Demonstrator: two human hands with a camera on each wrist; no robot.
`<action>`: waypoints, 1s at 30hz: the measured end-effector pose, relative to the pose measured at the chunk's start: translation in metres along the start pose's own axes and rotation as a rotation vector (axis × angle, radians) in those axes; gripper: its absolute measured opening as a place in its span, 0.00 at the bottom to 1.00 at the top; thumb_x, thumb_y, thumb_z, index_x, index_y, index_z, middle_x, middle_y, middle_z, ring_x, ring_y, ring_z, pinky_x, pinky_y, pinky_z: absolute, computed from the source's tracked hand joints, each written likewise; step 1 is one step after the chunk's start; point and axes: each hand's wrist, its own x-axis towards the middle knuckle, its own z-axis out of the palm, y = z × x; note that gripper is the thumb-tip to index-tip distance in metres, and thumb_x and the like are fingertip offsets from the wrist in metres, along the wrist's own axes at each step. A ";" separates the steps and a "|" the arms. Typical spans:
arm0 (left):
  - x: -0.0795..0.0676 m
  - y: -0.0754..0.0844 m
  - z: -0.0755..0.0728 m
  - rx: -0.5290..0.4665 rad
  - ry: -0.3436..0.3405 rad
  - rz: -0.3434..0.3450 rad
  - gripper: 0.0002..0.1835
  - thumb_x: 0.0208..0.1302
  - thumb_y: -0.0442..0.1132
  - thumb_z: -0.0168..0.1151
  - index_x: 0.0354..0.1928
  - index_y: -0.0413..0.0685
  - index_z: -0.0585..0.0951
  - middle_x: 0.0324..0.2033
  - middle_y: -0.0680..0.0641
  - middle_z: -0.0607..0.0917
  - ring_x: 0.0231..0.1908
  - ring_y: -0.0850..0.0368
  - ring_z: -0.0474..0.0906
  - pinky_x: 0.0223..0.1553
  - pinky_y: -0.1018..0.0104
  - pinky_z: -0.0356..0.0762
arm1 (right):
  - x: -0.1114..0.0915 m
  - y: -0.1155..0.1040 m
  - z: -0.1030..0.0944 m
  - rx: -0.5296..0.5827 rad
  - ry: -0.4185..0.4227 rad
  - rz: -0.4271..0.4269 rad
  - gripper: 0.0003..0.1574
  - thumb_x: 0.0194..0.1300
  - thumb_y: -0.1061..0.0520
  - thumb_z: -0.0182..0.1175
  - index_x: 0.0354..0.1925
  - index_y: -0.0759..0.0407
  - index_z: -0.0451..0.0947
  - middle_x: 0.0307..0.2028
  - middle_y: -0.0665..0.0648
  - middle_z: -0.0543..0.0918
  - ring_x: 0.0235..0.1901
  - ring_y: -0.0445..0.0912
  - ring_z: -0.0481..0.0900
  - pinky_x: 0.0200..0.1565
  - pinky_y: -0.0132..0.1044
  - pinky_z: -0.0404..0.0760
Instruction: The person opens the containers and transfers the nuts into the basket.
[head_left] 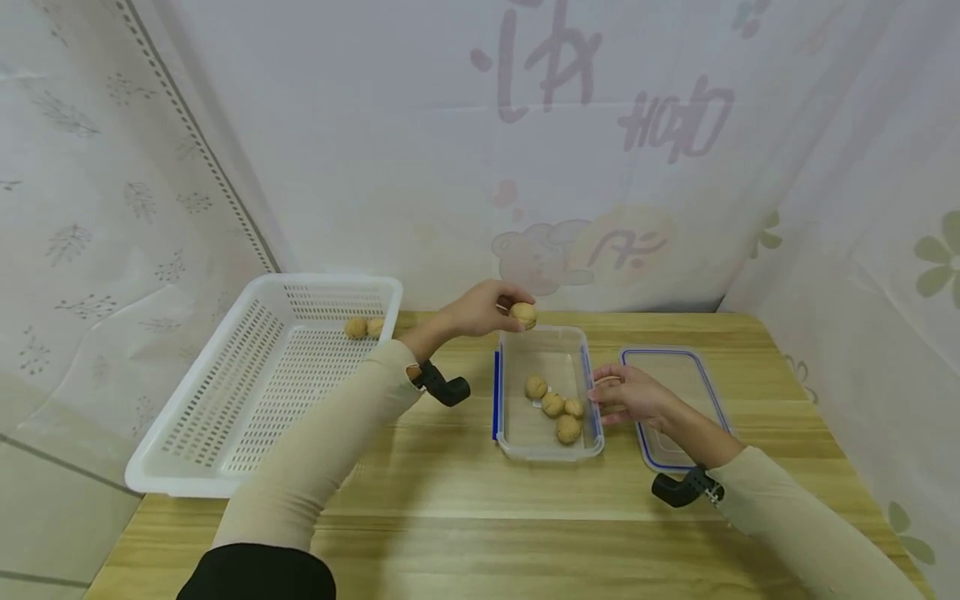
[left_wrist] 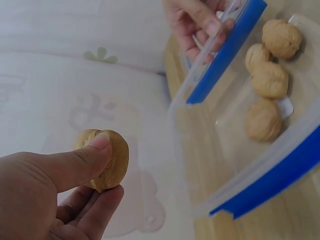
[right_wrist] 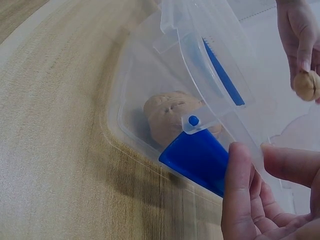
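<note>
My left hand (head_left: 483, 310) pinches a walnut (head_left: 522, 315) between thumb and fingers, above the far end of a clear plastic food container (head_left: 504, 425). In the left wrist view the thumb (left_wrist: 100, 141) lies across that walnut's shell. Inside the container are several more walnuts (head_left: 552, 405), grouped toward its near end. My right hand (head_left: 633, 395) holds the container's right side wall by the rim, thumb and fingers at the blue locking flap (right_wrist: 200, 157). Another blue flap (head_left: 497, 396) hangs along the left side.
On the left stands a white perforated plastic basket (head_left: 142, 467) with two walnuts (head_left: 356, 327) in its far right corner. A clear lid with a blue seal (head_left: 667, 362) lies on the wooden table (head_left: 465, 542), right of the container. Patterned cloth (head_left: 375, 150) hangs behind the table.
</note>
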 end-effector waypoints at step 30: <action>-0.085 -0.024 -0.088 -0.058 0.189 -0.129 0.27 0.69 0.28 0.64 0.68 0.31 0.72 0.61 0.33 0.76 0.62 0.39 0.73 0.62 0.51 0.76 | 0.000 -0.006 -0.002 -0.001 -0.010 0.007 0.27 0.73 0.65 0.57 0.64 0.72 0.60 0.41 0.55 0.78 0.39 0.43 0.80 0.39 0.38 0.87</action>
